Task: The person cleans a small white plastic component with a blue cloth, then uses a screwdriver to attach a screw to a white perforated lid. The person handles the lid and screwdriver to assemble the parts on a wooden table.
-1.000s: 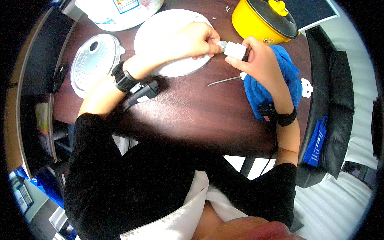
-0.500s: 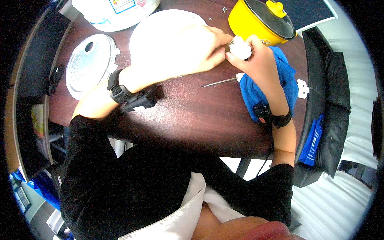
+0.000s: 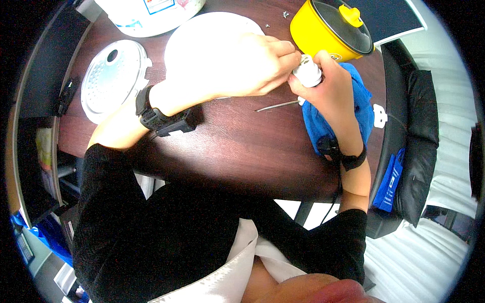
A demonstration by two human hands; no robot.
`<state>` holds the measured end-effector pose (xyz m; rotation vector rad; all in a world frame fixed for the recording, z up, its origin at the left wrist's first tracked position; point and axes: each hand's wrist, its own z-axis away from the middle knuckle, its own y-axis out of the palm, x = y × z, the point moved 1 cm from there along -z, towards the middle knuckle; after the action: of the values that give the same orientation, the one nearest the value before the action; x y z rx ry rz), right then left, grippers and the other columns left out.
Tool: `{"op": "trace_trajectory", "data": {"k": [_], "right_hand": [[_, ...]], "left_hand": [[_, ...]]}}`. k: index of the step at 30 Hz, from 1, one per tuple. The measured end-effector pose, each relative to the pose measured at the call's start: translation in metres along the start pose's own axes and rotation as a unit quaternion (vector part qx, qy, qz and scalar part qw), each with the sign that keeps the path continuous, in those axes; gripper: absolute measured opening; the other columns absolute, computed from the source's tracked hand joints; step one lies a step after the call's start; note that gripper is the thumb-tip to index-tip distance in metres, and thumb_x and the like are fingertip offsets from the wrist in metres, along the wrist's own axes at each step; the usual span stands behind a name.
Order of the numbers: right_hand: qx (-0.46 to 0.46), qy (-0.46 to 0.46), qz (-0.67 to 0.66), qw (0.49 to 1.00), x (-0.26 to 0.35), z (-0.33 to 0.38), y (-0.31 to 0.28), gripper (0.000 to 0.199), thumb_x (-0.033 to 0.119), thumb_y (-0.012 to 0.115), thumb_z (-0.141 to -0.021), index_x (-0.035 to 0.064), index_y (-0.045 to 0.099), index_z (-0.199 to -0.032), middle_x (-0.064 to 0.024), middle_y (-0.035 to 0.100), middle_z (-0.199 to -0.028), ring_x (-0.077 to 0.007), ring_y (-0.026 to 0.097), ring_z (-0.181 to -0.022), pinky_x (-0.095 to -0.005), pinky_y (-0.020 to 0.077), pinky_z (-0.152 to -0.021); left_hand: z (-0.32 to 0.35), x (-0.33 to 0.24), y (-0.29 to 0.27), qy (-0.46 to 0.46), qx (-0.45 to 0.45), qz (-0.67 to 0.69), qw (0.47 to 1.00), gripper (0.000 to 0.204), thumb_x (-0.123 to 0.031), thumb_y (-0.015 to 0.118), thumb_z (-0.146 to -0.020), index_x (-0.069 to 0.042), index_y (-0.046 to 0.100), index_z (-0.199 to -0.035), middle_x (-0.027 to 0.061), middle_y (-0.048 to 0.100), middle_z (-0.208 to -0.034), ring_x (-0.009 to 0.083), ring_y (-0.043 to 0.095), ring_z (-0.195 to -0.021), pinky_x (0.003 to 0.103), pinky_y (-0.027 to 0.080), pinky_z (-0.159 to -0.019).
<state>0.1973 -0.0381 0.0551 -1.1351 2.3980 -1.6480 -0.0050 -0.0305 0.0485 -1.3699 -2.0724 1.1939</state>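
My right hand (image 3: 331,83) grips a small white cylindrical plastic part (image 3: 310,78), thumb and fingers around its side. A small metallic patch shows at the part's upper end. Against that end, my left hand (image 3: 270,65) has its fingers curled together; its fingertips are partly hidden, so what they pinch cannot be made out. Below the hands lies a thin metal rod (image 3: 275,106) with a white end, its tip pointing left. A bunched blue cloth (image 3: 318,123) rests beneath my right hand and wrist. Behind my left hand is a large round white piece (image 3: 202,38), washed out by glare.
A yellow pot (image 3: 313,30) with a dark lid stands at the far right. At left lies a perforated disc (image 3: 113,83) with a round hole. A white tub (image 3: 151,22) stands far left. Small metal bits (image 3: 286,14) and a white plastic piece (image 3: 380,116) lie on the brown table (image 3: 227,146).
The white part in my right hand has turned and shifted slightly down and right, showing more of its smooth round side. My left fingers have closed in around its upper end.
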Motion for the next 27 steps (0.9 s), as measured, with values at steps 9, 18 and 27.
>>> {"op": "trace_trajectory", "data": {"k": [9,18,27], "right_hand": [[0.037,-0.008,0.011,0.999,0.01,0.004,-0.007,0.042,0.034,0.079,-0.066,0.006,0.05,-0.079,-0.0158,0.059,-0.068,-0.0356,0.062,-0.068,-0.0404,0.0481,-0.058],[0.065,-0.023,0.049,0.996,0.019,0.008,-0.009,0.042,0.036,0.079,-0.067,0.0065,0.049,-0.075,-0.0152,0.059,-0.069,-0.0356,0.062,-0.067,-0.0396,0.049,-0.057],[0.044,0.0,-0.007,0.999,0.023,0.009,-0.016,0.042,0.032,0.081,-0.066,0.0061,0.051,-0.08,-0.0146,0.059,-0.068,-0.0323,0.063,-0.064,-0.0363,0.0488,-0.055]], "left_hand": [[-0.001,-0.003,0.002,0.06,-0.058,-0.015,0.996,0.022,-0.022,0.064,-0.085,-0.002,0.059,-0.093,0.0119,0.055,-0.077,0.0298,0.061,-0.069,0.039,0.05,-0.062],[0.006,-0.009,-0.002,0.081,0.008,-0.036,0.996,0.021,-0.018,0.064,-0.082,0.0,0.059,-0.091,0.0094,0.055,-0.075,0.0249,0.061,-0.065,0.035,0.049,-0.056],[0.0,-0.009,-0.017,0.085,-0.055,-0.016,0.995,0.023,-0.021,0.066,-0.086,0.0,0.066,-0.094,0.0106,0.063,-0.084,0.0248,0.064,-0.072,0.035,0.052,-0.062]]}}
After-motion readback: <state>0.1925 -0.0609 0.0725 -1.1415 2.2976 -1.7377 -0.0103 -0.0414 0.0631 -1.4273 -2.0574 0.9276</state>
